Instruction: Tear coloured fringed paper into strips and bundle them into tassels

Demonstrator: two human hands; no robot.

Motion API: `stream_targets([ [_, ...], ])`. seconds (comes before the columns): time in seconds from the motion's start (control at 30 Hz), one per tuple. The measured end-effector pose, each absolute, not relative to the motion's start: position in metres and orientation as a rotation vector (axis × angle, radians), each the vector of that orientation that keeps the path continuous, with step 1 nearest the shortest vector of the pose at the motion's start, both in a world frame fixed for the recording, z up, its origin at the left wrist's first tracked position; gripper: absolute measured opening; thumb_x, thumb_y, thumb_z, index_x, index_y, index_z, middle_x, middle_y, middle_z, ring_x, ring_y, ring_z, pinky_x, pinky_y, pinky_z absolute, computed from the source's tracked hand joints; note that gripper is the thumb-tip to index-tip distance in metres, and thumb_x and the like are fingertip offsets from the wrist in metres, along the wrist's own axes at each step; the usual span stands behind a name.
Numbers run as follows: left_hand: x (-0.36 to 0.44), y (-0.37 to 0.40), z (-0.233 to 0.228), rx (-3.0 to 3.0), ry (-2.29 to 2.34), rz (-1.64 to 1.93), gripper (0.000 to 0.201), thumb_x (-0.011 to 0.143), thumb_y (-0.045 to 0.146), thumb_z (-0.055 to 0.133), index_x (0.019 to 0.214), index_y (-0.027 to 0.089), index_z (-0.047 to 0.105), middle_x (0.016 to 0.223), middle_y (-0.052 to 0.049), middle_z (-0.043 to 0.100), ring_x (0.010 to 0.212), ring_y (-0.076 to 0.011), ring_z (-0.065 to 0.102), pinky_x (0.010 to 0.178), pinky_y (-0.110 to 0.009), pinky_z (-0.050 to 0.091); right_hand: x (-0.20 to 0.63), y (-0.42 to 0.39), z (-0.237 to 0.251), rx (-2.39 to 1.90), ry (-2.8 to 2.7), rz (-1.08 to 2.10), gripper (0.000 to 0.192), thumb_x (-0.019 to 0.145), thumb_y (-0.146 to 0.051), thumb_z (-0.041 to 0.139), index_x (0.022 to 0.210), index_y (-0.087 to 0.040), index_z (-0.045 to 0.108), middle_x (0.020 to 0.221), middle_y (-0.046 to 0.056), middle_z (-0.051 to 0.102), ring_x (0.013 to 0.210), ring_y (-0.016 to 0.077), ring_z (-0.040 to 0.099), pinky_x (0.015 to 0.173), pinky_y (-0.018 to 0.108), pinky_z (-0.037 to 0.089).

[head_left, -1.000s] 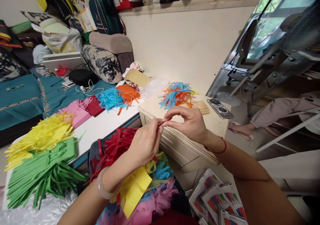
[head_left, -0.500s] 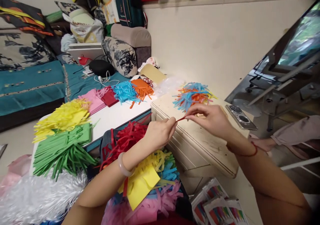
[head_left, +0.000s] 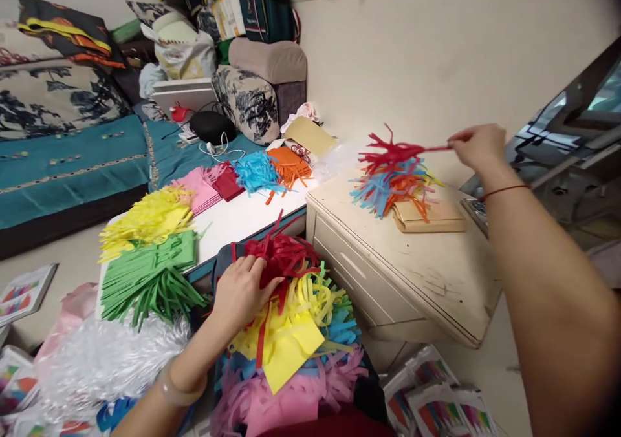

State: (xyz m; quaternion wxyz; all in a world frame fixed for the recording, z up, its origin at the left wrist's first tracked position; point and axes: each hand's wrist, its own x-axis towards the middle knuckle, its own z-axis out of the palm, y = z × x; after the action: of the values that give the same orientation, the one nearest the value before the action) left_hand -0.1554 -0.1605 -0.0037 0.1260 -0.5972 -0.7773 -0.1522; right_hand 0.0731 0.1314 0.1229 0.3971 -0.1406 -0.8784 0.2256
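Note:
My right hand pinches the twisted end of a red tissue-paper tassel. Its loose strips hang over a heap of blue and orange tassels on the cream cabinet. On my lap, my left hand has its fingers curled into red fringed tissue paper, the thumb standing off to the side; the fingertips are partly hidden. Close below that hand lie yellow fringed paper, blue fringe and pink fringed paper.
Along the white table lie green fringed paper, yellow fringe, and pink, red, blue and orange bundles. A gold case sits on the cabinet. Silvery white fringe is at left; plastic packets lie below right.
My hands have come apart from the twisted red end. The right hand has carried the red tassel up and right over the heap; the left has dropped to the red paper on my lap.

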Motion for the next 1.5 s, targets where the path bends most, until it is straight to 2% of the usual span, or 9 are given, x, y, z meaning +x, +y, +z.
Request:
stream_targets([
  [0.1,-0.158,-0.164,-0.022,-1.666,-2.465,-0.512,0.013,0.089,0.03,0.046,0.085,0.019,0.052,0.076,-0.007,0.062,0.071,-0.0231,0.06,0.062,-0.03,0.041,0.054,0.116,0.111,-0.337,-2.27,0.569,0.016,0.081,-0.028,0.065,0.092,-0.019,0.072,0.095,0.008,0.071,0.092,0.0177,0.064,0.084,0.032,0.047],
  [0.27,-0.182,-0.17,-0.022,-1.636,-2.647,-1.172,0.014,0.085,0.031,0.049,0.094,0.021,0.044,0.075,0.0,0.06,0.065,-0.0175,0.06,0.061,-0.027,0.043,-0.003,0.08,0.077,-0.237,-2.426,0.578,0.014,0.081,-0.018,0.062,0.092,-0.017,0.07,0.095,0.008,0.071,0.091,0.0193,0.063,0.085,0.035,0.047],
  [0.47,-0.188,-0.186,0.006,-1.48,-2.525,-1.835,0.019,0.084,0.035,0.055,0.089,0.021,0.042,0.08,0.003,0.048,0.055,-0.0079,0.048,0.05,-0.019,0.035,-0.07,-0.019,0.026,0.509,-2.68,0.172,0.022,0.085,-0.015,0.053,0.104,-0.018,0.065,0.115,0.008,0.063,0.106,0.0209,0.055,0.091,0.037,0.04],
  [0.67,-0.205,-0.198,0.023,-1.368,-2.413,-2.308,0.022,0.082,0.037,0.059,0.085,0.02,0.046,0.071,0.003,0.045,0.06,-0.0094,0.042,0.054,-0.019,0.035,-0.07,0.003,0.039,-0.259,-2.607,-0.088,0.029,0.089,-0.008,0.042,0.107,-0.011,0.064,0.131,0.02,0.051,0.117,0.0296,0.047,0.094,0.047,0.036],
  [0.93,-0.202,-0.195,0.032,-1.233,-2.336,-2.579,0.024,0.078,0.037,0.064,0.082,0.021,0.046,0.07,0.003,0.045,0.058,-0.0091,0.042,0.052,-0.019,0.034,-0.058,-0.033,0.057,0.257,-2.421,0.55,0.034,0.084,-0.007,0.042,0.107,-0.02,0.064,0.109,0.005,0.067,0.105,0.0173,0.057,0.093,0.035,0.041],
  [1.07,-0.2,-0.197,0.038,-1.193,-2.275,-2.53,0.024,0.078,0.034,0.065,0.081,0.02,0.046,0.07,0.003,0.045,0.06,-0.009,0.042,0.054,-0.018,0.033,-0.054,-0.046,0.056,0.125,-2.444,0.51,0.018,0.09,-0.027,0.05,0.095,-0.017,0.064,0.1,0.007,0.067,0.097,0.02,0.057,0.086,0.035,0.042],
  [1.13,-0.2,-0.197,0.039,-1.189,-2.247,-2.5,0.023,0.078,0.034,0.065,0.081,0.02,0.047,0.071,0.003,0.045,0.06,-0.009,0.042,0.055,-0.018,0.033,-0.05,-0.051,0.051,-0.047,-2.503,0.425,0.032,0.084,-0.047,0.059,0.087,-0.016,0.063,0.091,0.009,0.065,0.089,0.0228,0.056,0.079,0.037,0.042],
  [1.23,-0.199,-0.199,0.039,-1.216,-2.22,-2.445,0.02,0.08,0.033,0.064,0.081,0.02,0.048,0.071,0.003,0.045,0.061,-0.009,0.041,0.056,-0.018,0.033,-0.049,-0.055,0.042,-0.172,-2.535,0.453,0.026,0.082,-0.042,0.063,0.075,-0.017,0.063,0.085,0.007,0.063,0.084,0.0214,0.055,0.074,0.034,0.042],
  [1.5,-0.199,-0.213,0.017,-1.448,-2.394,-2.117,0.027,0.086,0.041,0.056,0.094,0.017,0.064,0.089,-0.006,0.061,0.082,-0.0173,0.056,0.072,-0.026,0.045,-0.071,-0.037,0.039,-0.168,-2.296,1.439,0.016,0.081,-0.028,0.062,0.071,-0.015,0.063,0.075,0.001,0.065,0.069,0.0115,0.058,0.068,0.023,0.043],
])
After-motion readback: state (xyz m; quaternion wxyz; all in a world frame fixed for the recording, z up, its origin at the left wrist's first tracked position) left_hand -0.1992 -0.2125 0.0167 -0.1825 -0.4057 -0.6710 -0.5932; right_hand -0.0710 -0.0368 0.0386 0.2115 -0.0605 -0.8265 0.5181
